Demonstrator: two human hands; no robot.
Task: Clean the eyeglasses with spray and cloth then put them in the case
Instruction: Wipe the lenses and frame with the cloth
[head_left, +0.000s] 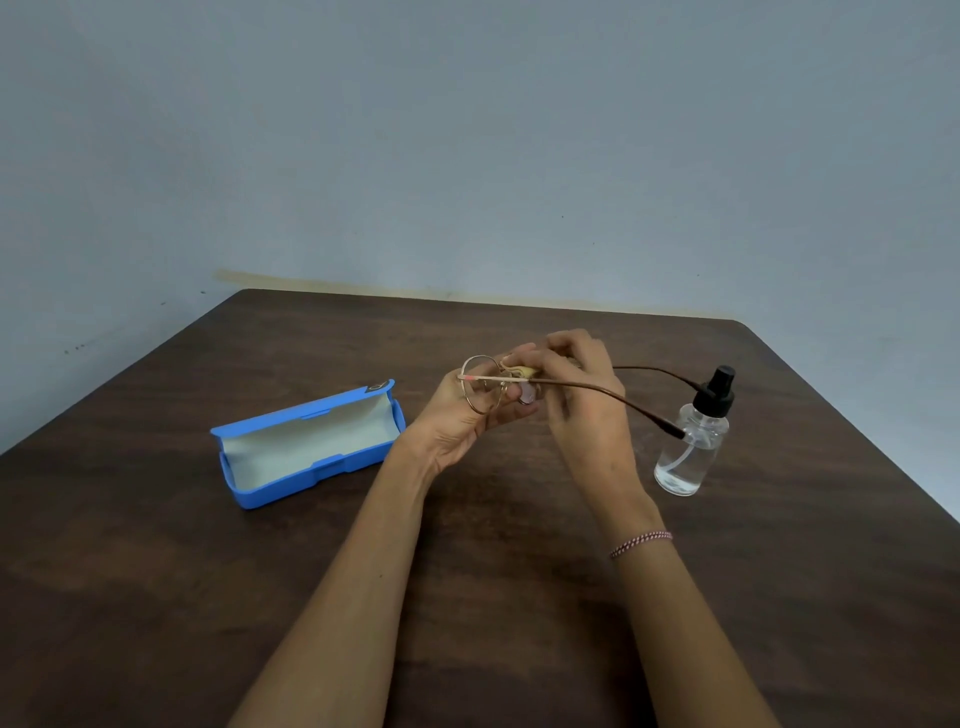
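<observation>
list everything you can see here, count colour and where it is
eyeglasses: one pair, gold round rims with brown temples, held above the table's middle
cloth: one, pale yellow, mostly hidden between the fingers at the lens
eyeglass case: one, blue with pale lining, open, left on the table
spray bottle: one, clear with black pump top, upright, right on the table
table: one, dark brown wood
wall: blue-grey, behind the table
bracelet: one, pink and white, on the right wrist
left hand: holds the eyeglasses by the rim
right hand: pinches the cloth against the eyeglasses
</observation>
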